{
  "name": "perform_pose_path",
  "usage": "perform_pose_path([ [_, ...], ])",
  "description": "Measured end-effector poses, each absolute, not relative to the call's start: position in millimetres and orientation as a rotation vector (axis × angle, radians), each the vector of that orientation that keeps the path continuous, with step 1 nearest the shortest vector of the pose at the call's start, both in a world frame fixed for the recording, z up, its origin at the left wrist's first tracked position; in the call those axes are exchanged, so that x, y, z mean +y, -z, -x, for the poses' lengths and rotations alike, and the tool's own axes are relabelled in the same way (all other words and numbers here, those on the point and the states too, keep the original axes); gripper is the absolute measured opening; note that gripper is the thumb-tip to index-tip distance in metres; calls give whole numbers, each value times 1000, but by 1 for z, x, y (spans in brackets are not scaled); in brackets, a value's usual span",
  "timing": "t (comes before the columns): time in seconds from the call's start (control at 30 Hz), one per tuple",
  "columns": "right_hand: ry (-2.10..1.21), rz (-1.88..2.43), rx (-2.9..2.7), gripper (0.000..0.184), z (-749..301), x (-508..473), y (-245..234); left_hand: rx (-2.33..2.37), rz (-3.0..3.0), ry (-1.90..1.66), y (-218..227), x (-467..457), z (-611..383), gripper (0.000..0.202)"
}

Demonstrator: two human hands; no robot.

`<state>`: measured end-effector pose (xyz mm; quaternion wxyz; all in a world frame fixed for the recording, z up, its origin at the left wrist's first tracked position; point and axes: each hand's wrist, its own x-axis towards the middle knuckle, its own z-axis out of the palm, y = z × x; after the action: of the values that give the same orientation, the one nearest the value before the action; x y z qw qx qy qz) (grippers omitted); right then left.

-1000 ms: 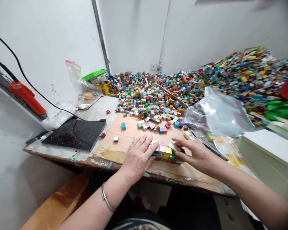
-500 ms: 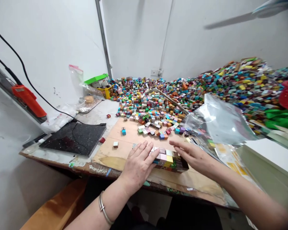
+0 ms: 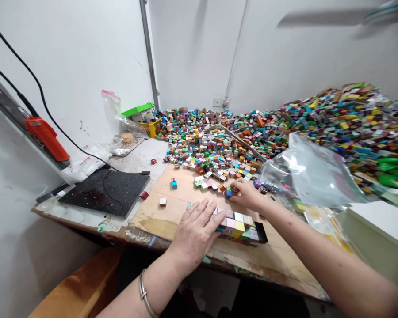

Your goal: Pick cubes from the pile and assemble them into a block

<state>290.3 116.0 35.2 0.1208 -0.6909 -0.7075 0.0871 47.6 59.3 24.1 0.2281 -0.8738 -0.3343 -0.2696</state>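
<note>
Nearest: left forearm with a metal bracelet. Left hand laid palm down over the left part of the long box (landmark), its fingers extended along the top, not curled round anything. The box lies lengthwise on the wooden board, near the table's front edge. Its dark right end is uncovered; patterned cubes show in rows along its top, among them pink, white and yellow ones.

Just beyond the box: right hand, fingertips touching a small blue cube group; cannot tell whether they are pinched together on one cube. Left of the box and a little beyond: a white-topped cube, upright, standing alone; farther beyond, a blue cube.

Well left of the box: black speckled slab, a red cube just beside its right edge. Right of the box: pale carton; beyond that, clear plastic bag.

Far beyond the box: large heap of mixed cubes, spreading rightward and rising there; wall socket behind it.
</note>
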Motion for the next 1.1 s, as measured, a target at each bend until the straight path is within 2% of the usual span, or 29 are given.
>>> perform_pose_path([
  [0.1, -401, 1994, -1976, 26, -296, 88, -55, -922, 2421, 729, -25, 59, -47, 54],
  [0.23, -675, 1936, -1709, 48, -308, 34, -79, -914, 2438, 720, -25, 58, -47, 55],
  [0.3, -650, 1938, -1696, 50, -312, 8, -85, -912, 2439, 714, -26, 57, -48, 54],
  [0.43, -520, 1892, -1864, 42, -312, -24, -82, -916, 2432, 716, -27, 57, -49, 53],
  [0.53, -337, 1843, -1984, 38, -309, -26, -73, -896, 2428, 720, -28, 57, -50, 53],
  [0.83, -168, 1712, -2076, 24, -288, -16, -59, -906, 2490, 721, -28, 56, -49, 55],
  [1.0, -164, 1793, -1955, 50, -294, -22, -62, -910, 2474, 698, -27, 57, -49, 56],
  [1.1, -239, 1903, -1857, 49, -306, -2, -71, -911, 2448, 693, -26, 57, -49, 55],
])
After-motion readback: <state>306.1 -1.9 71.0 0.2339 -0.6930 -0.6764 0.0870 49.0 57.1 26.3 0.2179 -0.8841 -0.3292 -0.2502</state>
